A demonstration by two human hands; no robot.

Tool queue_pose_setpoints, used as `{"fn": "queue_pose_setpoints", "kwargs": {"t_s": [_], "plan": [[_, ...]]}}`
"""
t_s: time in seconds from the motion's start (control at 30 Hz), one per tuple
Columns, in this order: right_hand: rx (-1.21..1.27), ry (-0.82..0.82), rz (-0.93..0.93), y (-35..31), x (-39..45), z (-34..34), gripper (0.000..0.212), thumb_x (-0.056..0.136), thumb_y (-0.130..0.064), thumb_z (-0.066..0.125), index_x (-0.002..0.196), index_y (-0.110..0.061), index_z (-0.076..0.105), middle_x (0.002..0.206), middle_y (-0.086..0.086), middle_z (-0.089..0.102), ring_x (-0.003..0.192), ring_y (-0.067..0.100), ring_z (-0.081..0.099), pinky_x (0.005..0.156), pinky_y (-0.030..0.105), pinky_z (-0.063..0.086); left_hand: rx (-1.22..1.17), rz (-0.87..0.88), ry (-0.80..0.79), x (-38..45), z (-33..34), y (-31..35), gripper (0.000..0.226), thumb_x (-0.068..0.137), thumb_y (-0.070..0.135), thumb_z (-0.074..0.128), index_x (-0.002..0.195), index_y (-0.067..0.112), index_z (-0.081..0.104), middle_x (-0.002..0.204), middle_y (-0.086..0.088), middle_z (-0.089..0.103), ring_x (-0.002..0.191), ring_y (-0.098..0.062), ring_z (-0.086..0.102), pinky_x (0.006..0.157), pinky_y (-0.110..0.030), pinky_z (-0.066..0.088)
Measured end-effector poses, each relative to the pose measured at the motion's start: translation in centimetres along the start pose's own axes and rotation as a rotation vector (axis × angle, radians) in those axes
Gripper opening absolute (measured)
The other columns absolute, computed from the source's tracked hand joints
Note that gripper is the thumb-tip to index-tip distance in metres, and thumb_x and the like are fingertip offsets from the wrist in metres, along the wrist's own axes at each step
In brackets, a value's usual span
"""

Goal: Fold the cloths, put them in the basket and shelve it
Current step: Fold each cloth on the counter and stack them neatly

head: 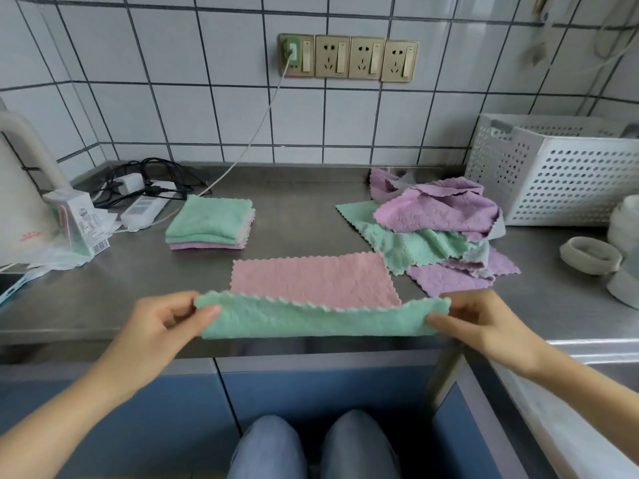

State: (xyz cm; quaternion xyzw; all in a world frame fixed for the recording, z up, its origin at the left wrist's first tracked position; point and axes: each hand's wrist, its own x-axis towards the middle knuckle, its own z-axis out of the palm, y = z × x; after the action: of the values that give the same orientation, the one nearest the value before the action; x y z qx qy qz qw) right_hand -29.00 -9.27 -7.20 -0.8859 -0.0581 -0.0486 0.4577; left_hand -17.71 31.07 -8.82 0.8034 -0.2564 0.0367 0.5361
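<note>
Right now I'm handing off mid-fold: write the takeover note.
Left hand and right hand each pinch an end of the green-and-pink cloth, half folded at the counter's front edge.
Done: folded stack sits left of centre.
Left: finish this fold, fold the loose pile on the right, load everything into the white basket behind the pile, shelve it.

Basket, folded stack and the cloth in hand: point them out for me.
white basket (567, 188), head view, perforated front wall.
folded stack (211, 216), head view, top green cloth.
green-and-pink cloth (318, 319), head view, raised green fold.
</note>
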Motion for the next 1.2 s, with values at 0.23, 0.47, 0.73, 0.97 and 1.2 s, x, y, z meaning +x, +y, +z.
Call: {"fn": "queue_pose_setpoints", "kwargs": {"t_s": [0.23, 0.47, 0.73, 0.97, 1.2], "plan": [[0.211, 0.185, 0.272, 0.0, 7.7, 1.1, 0.032, 0.090, -0.023, 0.064, 0.067, -0.006, 0.048, 0.063, 0.008, 0.045, 0.060, 0.016, 0.047, 0.054, 0.023, 0.047, -0.090, -0.252, 0.161, 7.0, 2.1, -1.0, 0.041, 0.087, 0.024, 0.065, 0.066, -0.007, 0.048, 0.062, -0.010, 0.041, 0.058, -0.018, 0.034, 0.055, -0.028, 0.025], [0.027, 0.283, 0.426, 3.4, 12.7, 3.1, 0.040, 0.086, -0.016, 0.067, 0.052, -0.010, 0.047, 0.047, 0.001, 0.037, 0.038, 0.012, 0.035, 0.035, 0.017, 0.030, 0.085, -0.417, 0.179, 9.3, 3.9, -4.8, 0.015, 0.087, 0.016, 0.065, 0.078, 0.013, 0.053, 0.074, -0.007, 0.043, 0.068, -0.016, 0.038, 0.056, -0.030, 0.023], [-0.023, 0.317, 0.466, 3.9, 13.5, 3.4, 0.031, 0.087, -0.025, 0.067, 0.066, -0.003, 0.061, 0.049, 0.001, 0.044, 0.036, 0.010, 0.042, 0.031, 0.014, 0.031, 0.298, -0.335, 0.176, 10.5, 3.9, -5.3, 0.038, 0.088, 0.011, 0.061, 0.061, 0.013, 0.034, 0.056, -0.002, 0.024, 0.056, -0.018, 0.023, 0.055, -0.033, 0.017], [-0.126, 0.295, 0.515, 3.6, 14.1, 3.5, 0.033, 0.085, -0.027, 0.068, 0.064, -0.004, 0.057, 0.054, 0.008, 0.049, 0.050, 0.020, 0.047, 0.052, 0.029, 0.044, 0.376, -0.384, 0.190, 10.9, 3.9, -5.7, 0.033, 0.087, 0.016, 0.063, 0.060, 0.010, 0.046, 0.055, -0.003, 0.039, 0.055, -0.021, 0.036, 0.054, -0.031, 0.026], [-0.374, 0.521, 0.258, 0.5, 12.0, 1.2, 0.025, 0.095, -0.017, 0.049, 0.081, -0.001, 0.061, 0.074, 0.015, 0.069, 0.064, 0.031, 0.067, 0.062, 0.045, 0.058, 0.637, -0.131, 0.325, 8.6, 2.8, -2.9, 0.014, 0.087, 0.013, 0.063, 0.101, 0.012, 0.061, 0.078, 0.000, 0.059, 0.070, -0.020, 0.057, 0.067, -0.034, 0.046]]}}
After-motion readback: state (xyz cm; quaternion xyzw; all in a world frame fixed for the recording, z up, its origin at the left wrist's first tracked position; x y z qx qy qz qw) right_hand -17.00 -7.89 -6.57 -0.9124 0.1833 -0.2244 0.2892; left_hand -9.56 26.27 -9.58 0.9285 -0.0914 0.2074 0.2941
